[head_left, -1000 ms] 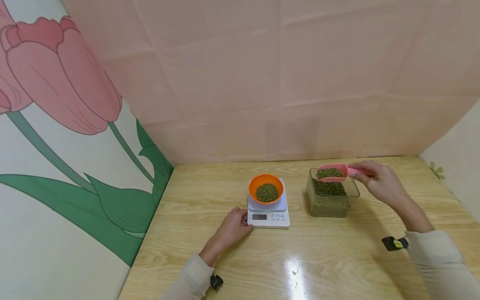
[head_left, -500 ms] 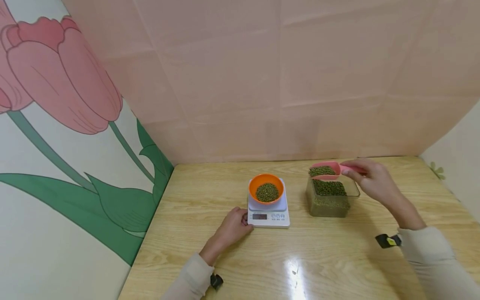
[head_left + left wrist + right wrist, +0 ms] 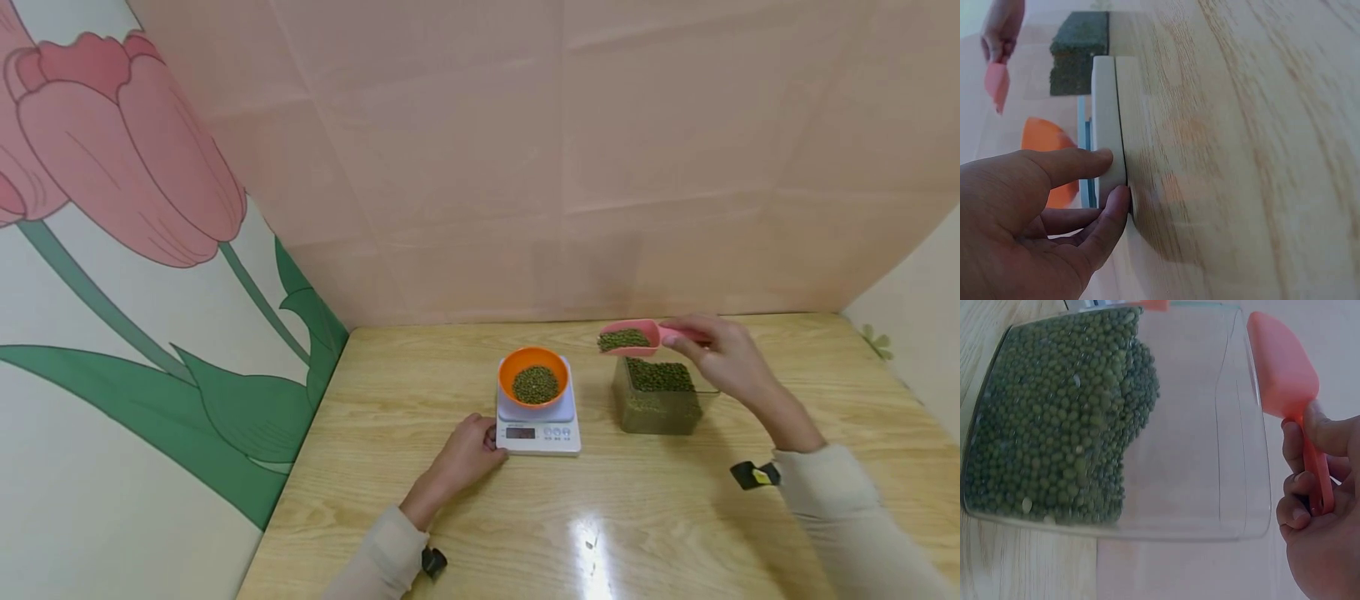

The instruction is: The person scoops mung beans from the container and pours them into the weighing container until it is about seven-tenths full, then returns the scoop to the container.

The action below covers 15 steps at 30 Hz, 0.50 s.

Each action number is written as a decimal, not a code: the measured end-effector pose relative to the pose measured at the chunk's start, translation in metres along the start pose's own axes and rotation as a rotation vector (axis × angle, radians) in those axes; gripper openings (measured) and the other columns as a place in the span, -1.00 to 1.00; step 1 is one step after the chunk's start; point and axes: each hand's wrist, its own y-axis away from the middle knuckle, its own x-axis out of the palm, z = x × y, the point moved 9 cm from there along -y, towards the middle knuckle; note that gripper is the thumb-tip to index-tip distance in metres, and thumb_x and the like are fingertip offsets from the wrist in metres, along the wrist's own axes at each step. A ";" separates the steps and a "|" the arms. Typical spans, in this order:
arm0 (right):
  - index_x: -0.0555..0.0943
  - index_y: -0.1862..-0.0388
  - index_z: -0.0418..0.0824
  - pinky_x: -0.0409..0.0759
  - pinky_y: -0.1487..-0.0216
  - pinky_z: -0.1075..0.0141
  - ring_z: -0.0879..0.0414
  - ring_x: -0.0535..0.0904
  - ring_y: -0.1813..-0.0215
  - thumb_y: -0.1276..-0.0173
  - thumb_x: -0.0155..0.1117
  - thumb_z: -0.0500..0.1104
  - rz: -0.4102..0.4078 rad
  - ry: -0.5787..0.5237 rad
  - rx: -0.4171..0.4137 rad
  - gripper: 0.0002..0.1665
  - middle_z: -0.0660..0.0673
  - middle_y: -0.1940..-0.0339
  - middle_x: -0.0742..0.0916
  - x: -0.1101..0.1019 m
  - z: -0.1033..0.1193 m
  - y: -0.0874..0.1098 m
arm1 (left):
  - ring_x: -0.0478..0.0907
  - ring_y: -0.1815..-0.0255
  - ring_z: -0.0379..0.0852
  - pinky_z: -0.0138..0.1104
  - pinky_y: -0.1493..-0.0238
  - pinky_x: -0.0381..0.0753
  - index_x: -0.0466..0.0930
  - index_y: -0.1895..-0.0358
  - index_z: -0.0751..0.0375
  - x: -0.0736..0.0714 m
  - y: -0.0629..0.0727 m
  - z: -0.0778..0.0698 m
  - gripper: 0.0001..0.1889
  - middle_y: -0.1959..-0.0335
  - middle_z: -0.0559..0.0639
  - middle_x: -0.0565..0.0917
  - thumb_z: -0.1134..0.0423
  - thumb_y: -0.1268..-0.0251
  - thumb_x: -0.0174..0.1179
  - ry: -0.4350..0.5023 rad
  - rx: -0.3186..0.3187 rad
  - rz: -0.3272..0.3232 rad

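Note:
My right hand [image 3: 723, 354] grips the handle of a pink scoop [image 3: 651, 332], heaped with green mung beans [image 3: 624, 338]. The scoop is above the left rim of a clear container [image 3: 660, 417]; the right wrist view shows that container partly filled with beans. My left hand [image 3: 468, 454] pinches the near left corner of a white kitchen scale [image 3: 540, 447], thumb and fingers on its edge in the left wrist view. On the scale's platform sits an orange bowl [image 3: 512, 365] with mung beans in its bottom.
The wooden table [image 3: 405, 367] runs back to a pink-covered wall [image 3: 465, 208]. A wall with painted tulips [image 3: 135, 167] borders it on the left. The container stands to the right of the scale, with a gap between them.
My right hand has carried the loaded scoop leftward, from over the container's middle to past its left rim. The left hand, scale and bowl have stayed in place.

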 end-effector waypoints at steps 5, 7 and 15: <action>0.80 -0.09 -0.23 0.48 0.30 0.41 0.44 0.52 0.25 -0.48 0.45 -0.17 -0.010 0.003 -0.029 -0.73 -0.33 0.04 0.83 0.005 0.007 -0.004 | 0.36 0.30 -0.25 -0.47 0.33 0.40 0.70 0.13 0.27 -0.001 0.000 -0.001 -0.82 0.38 -0.08 0.50 0.36 -0.26 0.46 0.002 0.002 -0.004; 0.80 -0.07 -0.23 0.48 0.29 0.40 0.40 0.51 0.25 -0.47 0.46 -0.18 -0.013 0.001 -0.041 -0.74 -0.28 0.08 0.83 0.007 0.010 -0.005 | 0.37 0.30 -0.25 -0.47 0.33 0.41 0.70 0.13 0.27 -0.001 0.000 -0.001 -0.82 0.38 -0.07 0.51 0.36 -0.25 0.46 0.003 0.000 -0.004; 0.80 -0.07 -0.23 0.50 0.30 0.37 0.29 0.52 0.26 -0.49 0.44 -0.19 -0.001 -0.015 -0.073 -0.76 -0.22 0.12 0.81 0.017 0.021 -0.010 | 0.38 0.30 -0.25 -0.47 0.32 0.43 0.70 0.11 0.27 0.000 -0.001 0.001 -0.80 0.36 -0.07 0.51 0.35 -0.25 0.47 0.002 -0.013 -0.004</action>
